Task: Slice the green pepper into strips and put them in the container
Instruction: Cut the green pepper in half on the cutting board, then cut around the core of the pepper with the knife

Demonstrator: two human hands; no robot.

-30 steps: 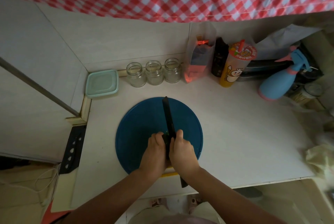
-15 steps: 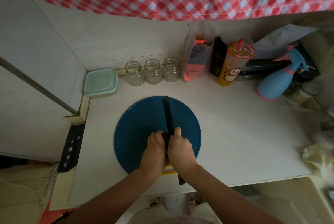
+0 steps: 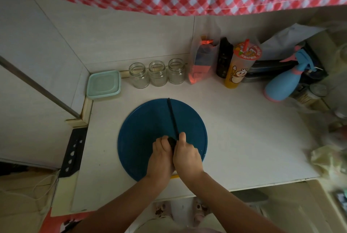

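The step in hand is the slicing itself. The right hand (image 3: pixel 187 155) is closed round the handle of a knife (image 3: pixel 172 118), with one finger lying forward against the dark blade. The blade runs away from the person across a round blue cutting board (image 3: pixel 142 129) on the pale bench (image 3: pixel 244 138). The left hand (image 3: pixel 161 151) sits tight beside the right with its fingers curled down over the green pepper (image 3: pixel 171 141). Only a small dark lump of the pepper shows between the two hands, near the front of the board. How much of it is cut I cannot tell, and no loose strips show on the board.

The container (image 3: pixel 103 84), a pale green box, stands in the far left corner of the bench, well apart from the board and with its lid on. By my reckoning the task is early. The next move calls for even cuts with the left fingertips tucked back from the edge. After that the lid must come off before any strips can go in.

As for writing, a tall drink cup (image 3: pixel 238 69) at the back bears a white cartoon figure with a crown. It also has printed characters on its lid, too small to read. Three empty glass jars (image 3: pixel 157 73) and a blue spray bottle (image 3: pixel 281 84) carry no label that I can make out
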